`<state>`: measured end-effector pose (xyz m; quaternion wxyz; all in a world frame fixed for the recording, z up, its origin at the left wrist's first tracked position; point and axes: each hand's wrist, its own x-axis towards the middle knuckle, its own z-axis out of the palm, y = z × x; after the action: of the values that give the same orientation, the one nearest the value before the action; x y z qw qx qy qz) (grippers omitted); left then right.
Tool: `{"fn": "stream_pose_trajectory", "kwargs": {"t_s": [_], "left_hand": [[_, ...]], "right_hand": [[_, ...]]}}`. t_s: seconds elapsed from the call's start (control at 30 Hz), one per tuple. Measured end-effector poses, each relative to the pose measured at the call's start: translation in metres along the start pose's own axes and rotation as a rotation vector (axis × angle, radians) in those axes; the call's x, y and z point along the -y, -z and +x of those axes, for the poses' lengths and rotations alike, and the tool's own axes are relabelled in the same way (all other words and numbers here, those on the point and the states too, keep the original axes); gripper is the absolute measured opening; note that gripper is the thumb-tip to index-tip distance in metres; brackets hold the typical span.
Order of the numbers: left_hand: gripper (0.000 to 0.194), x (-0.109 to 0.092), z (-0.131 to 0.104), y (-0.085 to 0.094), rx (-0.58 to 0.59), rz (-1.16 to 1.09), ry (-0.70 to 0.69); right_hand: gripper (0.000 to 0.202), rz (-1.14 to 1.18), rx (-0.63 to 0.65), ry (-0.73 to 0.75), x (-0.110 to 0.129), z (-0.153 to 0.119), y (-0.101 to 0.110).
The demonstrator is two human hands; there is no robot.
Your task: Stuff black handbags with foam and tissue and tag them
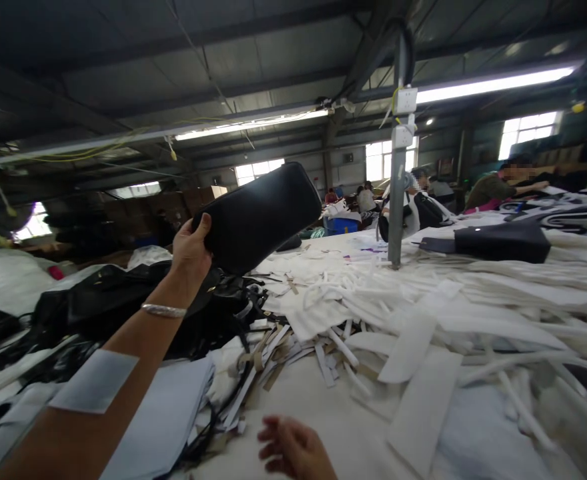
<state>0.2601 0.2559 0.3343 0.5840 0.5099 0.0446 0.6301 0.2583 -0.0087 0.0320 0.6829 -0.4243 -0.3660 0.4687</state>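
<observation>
My left hand (192,250) is raised at the left of centre, gripping one end of a black, smooth, rounded flat piece (263,217). Its thumb lies on the near face; the other fingers are behind the piece. A bracelet circles the wrist, and a white patch lies on the forearm. Low in the middle, my right hand (293,448) hovers over the pale table surface (273,407), slightly blurred, its fingers apart and somewhat curled, with nothing in them.
Black bags (108,300) are heaped at the left, beside stacked white sheets (163,407). White strips (423,347) and offcuts cover the right. A grey post (396,200) rises from the table. People work farther back, one at the right (491,190).
</observation>
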Motion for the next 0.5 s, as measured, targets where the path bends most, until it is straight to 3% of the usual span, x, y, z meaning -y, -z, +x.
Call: {"fn": "stream_pose_trajectory", "kwargs": {"t_s": [0.07, 0.13, 0.2, 0.27, 0.37, 0.5], "left_hand": [[0.042, -0.028, -0.038, 0.010, 0.029, 0.017, -0.022], [0.041, -0.046, -0.083, 0.022, 0.032, 0.077, -0.033], [0.035, -0.056, -0.136, 0.035, 0.019, 0.151, -0.031], [0.031, -0.060, -0.192, 0.049, 0.032, 0.201, -0.008], [0.025, -0.061, -0.271, 0.070, 0.173, 0.448, 0.034], [0.012, -0.057, -0.349, 0.096, 0.229, 0.525, 0.115]], "right_hand": [[0.074, 0.239, -0.178, 0.028, 0.035, -0.011, 0.005], [0.077, 0.474, -0.244, 0.137, 0.076, -0.033, 0.007], [0.078, 0.537, -0.295, 0.246, 0.112, -0.061, 0.005], [0.079, 0.518, -0.354, 0.297, 0.130, -0.087, 0.000], [0.072, 0.470, -0.466, 0.269, 0.121, -0.118, -0.006], [0.060, 0.415, -0.673, 0.137, 0.074, -0.145, 0.003]]}}
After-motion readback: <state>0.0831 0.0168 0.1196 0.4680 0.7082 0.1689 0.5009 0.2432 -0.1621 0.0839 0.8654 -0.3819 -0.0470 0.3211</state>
